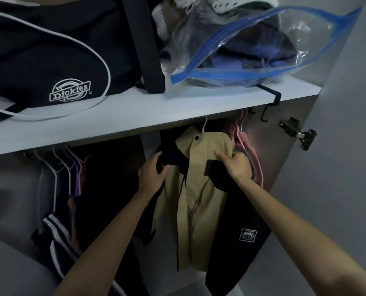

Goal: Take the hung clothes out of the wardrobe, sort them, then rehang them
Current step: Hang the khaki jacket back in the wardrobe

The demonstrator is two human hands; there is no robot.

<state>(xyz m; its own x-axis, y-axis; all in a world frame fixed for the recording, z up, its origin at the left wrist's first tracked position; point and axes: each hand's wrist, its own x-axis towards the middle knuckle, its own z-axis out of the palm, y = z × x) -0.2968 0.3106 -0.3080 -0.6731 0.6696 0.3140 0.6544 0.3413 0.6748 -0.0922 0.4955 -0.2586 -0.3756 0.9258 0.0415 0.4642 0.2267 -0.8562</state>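
both hands [153,170] [235,163] grip the jacket [199,189], seemingly on a hanger.

From here I see the wardrobe [288,159] dim inside, darkest under its pale shelf [135,118]. On the shelf sit a black bag [39,52] with a white logo and a clear plastic bag [237,45] with a blue seal. A black hook [272,98] clips over the shelf edge. At right, the grey door [348,92] stands open on a metal hinge [297,132].
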